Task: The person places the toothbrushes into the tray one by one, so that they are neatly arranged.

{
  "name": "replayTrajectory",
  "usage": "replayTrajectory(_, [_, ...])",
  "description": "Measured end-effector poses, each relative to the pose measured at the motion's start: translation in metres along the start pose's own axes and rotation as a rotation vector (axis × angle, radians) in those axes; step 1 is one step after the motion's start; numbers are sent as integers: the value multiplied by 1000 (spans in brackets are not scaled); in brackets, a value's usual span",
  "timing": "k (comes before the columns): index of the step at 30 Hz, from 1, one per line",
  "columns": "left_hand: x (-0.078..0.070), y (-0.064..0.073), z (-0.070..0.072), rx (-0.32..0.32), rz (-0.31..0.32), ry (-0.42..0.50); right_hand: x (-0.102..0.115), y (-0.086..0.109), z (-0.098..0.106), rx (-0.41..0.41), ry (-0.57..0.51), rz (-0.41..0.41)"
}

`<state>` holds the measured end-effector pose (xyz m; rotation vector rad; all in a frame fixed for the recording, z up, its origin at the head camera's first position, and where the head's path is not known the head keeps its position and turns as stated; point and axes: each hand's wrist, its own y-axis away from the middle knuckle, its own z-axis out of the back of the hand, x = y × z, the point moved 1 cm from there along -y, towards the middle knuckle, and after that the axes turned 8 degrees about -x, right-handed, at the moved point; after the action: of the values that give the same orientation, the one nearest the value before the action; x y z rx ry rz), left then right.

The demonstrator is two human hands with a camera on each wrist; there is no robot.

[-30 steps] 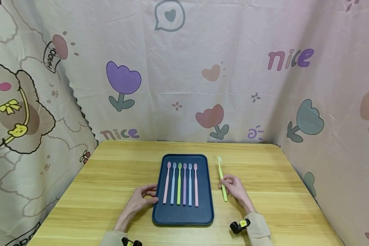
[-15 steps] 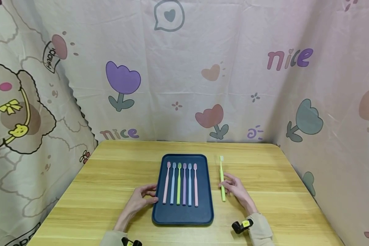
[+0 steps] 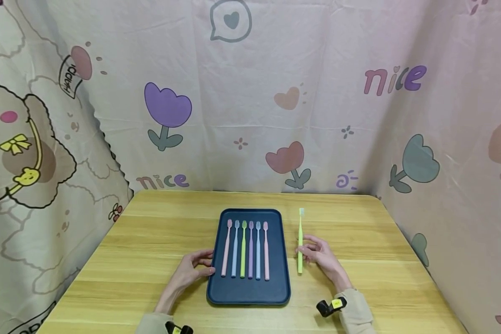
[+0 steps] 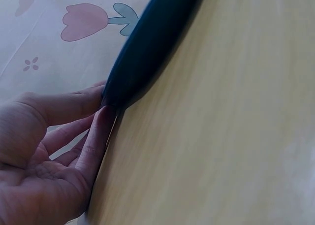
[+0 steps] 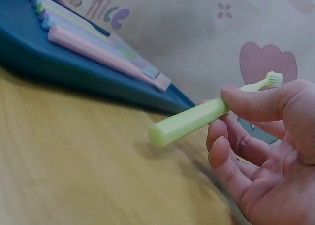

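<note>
A dark blue tray (image 3: 248, 294) lies on the table with several toothbrushes side by side in it, heads toward the far end. From left they run pink (image 3: 226, 253), blue (image 3: 235, 253), green (image 3: 243, 253), purple (image 3: 251, 253), blue (image 3: 258, 253) and pink (image 3: 266, 255). My left hand (image 3: 188, 271) pinches the tray's left rim between thumb and fingers, as the left wrist view also shows. To the right of the tray, my right hand (image 3: 323, 257) holds a yellow-green toothbrush (image 5: 189, 120) by its handle, between thumb and fingers, raised above the table with its bristle head pointing away.
The wooden table (image 3: 150, 222) extends on both sides of the tray. Behind it and along the sides hangs a printed cloth (image 3: 234, 116) with flowers and lettering. Each wrist carries a small black camera (image 3: 331, 306).
The yellow-green toothbrush has turned in my right hand: its handle end has swung left and its head slightly right, so it now points nearly straight away. My left hand and the tray stay put.
</note>
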<state>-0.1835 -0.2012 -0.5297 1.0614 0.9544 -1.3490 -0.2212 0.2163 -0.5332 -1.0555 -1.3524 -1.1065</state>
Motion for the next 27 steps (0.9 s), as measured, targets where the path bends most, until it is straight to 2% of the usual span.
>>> replayTrajectory(8, [-1, 0, 0, -1, 5, 15, 9, 3, -16, 16, -45, -28])
replayTrajectory(13, [0, 0, 0, 2, -6, 10, 14, 2, -31, 11, -30, -23])
replayTrajectory(17, [1, -1, 0, -5, 0, 11, 16, 1, -41, -6, 37, -2])
replayTrajectory(22, [2, -1, 0, -6, 4, 12, 16, -1, -52, -50, 173, 19])
replayTrajectory(27, [1, 0, 0, -2, -5, 11, 15, -4, -59, -63, 221, 46])
